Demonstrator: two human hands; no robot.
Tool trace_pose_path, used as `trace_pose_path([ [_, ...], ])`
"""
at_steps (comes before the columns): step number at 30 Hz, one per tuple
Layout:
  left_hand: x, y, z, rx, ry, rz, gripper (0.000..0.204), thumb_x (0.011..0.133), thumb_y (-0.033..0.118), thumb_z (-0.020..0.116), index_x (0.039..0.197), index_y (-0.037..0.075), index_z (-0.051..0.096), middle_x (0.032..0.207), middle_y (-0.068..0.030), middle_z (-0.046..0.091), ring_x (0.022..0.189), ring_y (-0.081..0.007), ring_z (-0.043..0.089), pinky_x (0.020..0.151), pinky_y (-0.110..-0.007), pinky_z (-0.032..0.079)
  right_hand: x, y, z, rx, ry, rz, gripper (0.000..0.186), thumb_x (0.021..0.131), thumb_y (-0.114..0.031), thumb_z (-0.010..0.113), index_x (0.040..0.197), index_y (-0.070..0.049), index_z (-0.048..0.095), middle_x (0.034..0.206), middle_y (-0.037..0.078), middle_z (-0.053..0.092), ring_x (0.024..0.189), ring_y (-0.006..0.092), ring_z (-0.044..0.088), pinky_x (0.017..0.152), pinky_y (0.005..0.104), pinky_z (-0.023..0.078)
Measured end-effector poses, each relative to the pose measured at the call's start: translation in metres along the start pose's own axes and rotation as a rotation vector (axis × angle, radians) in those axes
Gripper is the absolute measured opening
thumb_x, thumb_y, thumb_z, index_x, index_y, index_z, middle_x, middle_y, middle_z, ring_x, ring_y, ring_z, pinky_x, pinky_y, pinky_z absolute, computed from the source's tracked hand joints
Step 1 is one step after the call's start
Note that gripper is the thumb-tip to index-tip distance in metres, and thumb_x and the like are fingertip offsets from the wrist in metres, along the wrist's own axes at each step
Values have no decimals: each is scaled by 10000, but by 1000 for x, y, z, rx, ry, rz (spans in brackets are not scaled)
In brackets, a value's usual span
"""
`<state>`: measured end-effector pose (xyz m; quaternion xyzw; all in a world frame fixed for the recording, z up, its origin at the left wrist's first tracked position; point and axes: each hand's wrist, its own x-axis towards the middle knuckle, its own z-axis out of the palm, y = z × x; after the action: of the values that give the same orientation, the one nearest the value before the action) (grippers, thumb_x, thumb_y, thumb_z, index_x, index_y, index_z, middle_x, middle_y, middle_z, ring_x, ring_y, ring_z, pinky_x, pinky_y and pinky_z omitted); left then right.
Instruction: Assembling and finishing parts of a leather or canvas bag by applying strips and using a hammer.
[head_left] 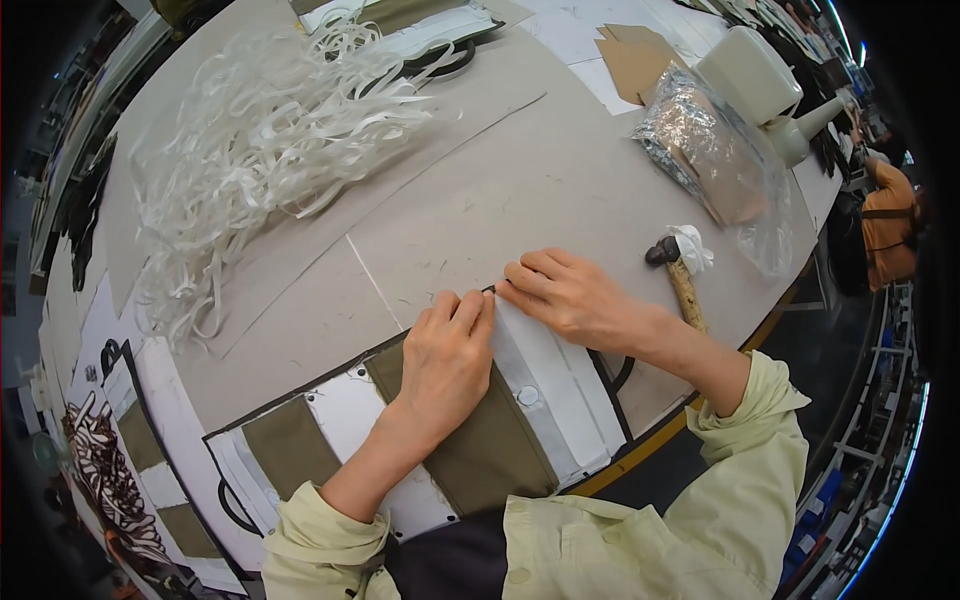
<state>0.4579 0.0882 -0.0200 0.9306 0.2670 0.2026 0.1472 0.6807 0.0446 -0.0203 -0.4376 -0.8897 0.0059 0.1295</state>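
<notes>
A flat bag panel of olive and white sections, with black edging and dark loop handles at its ends, lies on the table before me. At its far edge my left hand pinches the dark border with thumb and fingers. Right beside it, my right hand has its fingertips closed on the same edge, close to the white end section. The fingertips almost meet, and whatever small detail lies between them is hidden. A round whitish disc shows on the pale strip near the right end.
White ribbon strips lie heaped at the far left. A hammer with white wrapping at its head rests to the right, below a clear plastic bag and a white bottle. Another panel lies left. A person in orange is far right.
</notes>
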Motion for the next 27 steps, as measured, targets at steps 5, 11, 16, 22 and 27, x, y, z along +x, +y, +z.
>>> trace_pose_path([
  [5,-3,-2,1,-56,55,12,465,713,-32,657,1175,-83,655,1045,-100,600,899,-256,571,752,-367,497,-1,-9,3,72,156,147,322,782,-38,690,1101,5,693,1118,116,618,1042,273,610,865,358,517],
  [11,-9,-1,5,-22,8,12,478,775,-15,684,1250,-41,640,1140,-100,604,976,-284,569,878,-419,476,14,-14,15,524,269,661,102,861,-44,728,940,-12,672,789,85,644,703,204,614,622,329,484],
  [16,-9,1,8,65,28,97,481,743,3,649,1210,-112,623,1149,-135,579,1061,-277,550,970,-443,426,26,0,11,665,53,796,154,868,-116,764,897,-7,658,678,85,627,610,179,585,581,331,472],
  [22,-13,-2,10,47,32,77,555,704,-23,669,1252,-92,617,1208,-137,582,1107,-299,555,989,-444,427,34,2,9,638,-60,823,180,836,-128,783,853,-12,647,682,73,636,616,174,587,588,343,479],
  [27,-12,-4,10,4,34,60,549,700,-30,661,1244,-93,621,1211,-140,580,1121,-311,552,991,-450,427,38,13,14,684,-122,772,176,812,-104,777,815,-17,624,659,82,625,583,181,604,547,346,486],
])
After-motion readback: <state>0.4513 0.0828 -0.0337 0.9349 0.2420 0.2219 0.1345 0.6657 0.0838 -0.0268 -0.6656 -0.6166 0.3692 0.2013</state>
